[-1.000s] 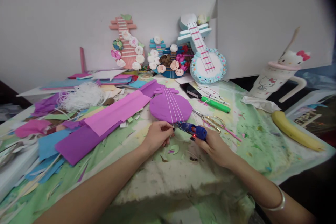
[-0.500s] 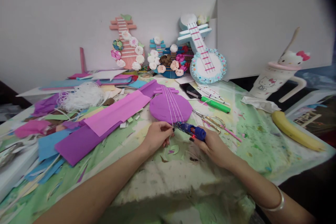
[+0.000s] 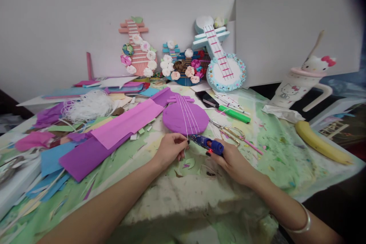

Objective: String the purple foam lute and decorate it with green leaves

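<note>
A purple paper-covered lute shape (image 3: 178, 118) lies on the table with several white strings running down its front. At its lower edge my left hand (image 3: 171, 148) is closed, thumb and finger pinching the end of a white string (image 3: 187, 134). My right hand (image 3: 233, 160) is wrapped round a blue hot glue gun (image 3: 210, 145) with a small red light. The gun's tip is by the lute's bottom edge, close to the pinched string; whether it touches cannot be seen. Gold-handled scissors (image 3: 233, 134) rest just beyond my right hand.
Purple and pink paper (image 3: 128, 122) and a heap of white string (image 3: 88, 106) are at left. A green marker (image 3: 235, 114) and a phone (image 3: 206, 98) lie behind the scissors. A banana (image 3: 320, 145) and a tumbler (image 3: 296, 87) are at right. Decorated lutes (image 3: 225, 68) lean against the wall.
The glue gun and my right hand have shifted very slightly down. My left hand keeps its pinch on the string, and the lute stays in place.
</note>
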The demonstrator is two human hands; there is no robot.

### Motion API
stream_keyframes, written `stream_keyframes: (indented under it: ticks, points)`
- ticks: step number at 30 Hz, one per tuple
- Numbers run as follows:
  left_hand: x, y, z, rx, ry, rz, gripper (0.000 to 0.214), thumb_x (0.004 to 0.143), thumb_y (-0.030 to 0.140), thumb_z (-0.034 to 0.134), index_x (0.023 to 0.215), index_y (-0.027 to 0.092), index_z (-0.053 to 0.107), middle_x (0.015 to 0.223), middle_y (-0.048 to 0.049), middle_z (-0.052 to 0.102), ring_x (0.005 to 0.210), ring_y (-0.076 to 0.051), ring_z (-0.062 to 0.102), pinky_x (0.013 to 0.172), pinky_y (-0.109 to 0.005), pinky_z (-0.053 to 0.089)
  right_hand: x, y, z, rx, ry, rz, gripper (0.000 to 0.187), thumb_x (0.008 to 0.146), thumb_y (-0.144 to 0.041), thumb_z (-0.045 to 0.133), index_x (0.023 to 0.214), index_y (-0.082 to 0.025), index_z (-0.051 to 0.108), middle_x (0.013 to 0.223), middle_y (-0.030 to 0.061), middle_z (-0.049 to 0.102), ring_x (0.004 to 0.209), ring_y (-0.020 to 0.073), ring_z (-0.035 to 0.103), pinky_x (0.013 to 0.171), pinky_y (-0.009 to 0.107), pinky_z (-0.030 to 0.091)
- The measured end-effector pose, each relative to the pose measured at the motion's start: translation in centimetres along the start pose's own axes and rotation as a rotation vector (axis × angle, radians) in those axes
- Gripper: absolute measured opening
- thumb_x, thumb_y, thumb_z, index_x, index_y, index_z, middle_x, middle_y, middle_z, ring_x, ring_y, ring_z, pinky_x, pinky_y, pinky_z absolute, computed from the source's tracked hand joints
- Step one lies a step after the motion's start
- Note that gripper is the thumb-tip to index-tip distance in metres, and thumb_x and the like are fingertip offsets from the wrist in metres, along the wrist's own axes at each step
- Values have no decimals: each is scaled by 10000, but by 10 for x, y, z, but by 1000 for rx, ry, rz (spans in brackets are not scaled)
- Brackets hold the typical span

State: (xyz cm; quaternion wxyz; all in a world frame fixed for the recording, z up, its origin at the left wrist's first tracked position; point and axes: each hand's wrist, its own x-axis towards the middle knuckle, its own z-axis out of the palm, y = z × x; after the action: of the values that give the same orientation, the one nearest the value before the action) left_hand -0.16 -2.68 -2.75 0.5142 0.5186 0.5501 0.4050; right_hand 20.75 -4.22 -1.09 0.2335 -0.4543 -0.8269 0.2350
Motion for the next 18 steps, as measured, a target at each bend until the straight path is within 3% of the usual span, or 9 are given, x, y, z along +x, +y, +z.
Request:
stream_keyframes:
  ticks: [12,18]
  points:
    - [1,-3,-2,18,-6,13,63,739,163,575,751,106,599,605,-9,610,377,-61,505,321,-158,371,0,-3,-4,-24,-14,-41,126,884,-253,461,791,-173,493,719,14,551,657,153,475,608,255,340]
    - [-1,-2,-1,32,-3,18,71,738,162,565,755,104,603,616,-22,621,382,-57,502,327,-152,359,-13,4,-10,-34,-26,-67,103,874,-277,495,839,-181,507,726,13,555,648,158,489,594,258,353]
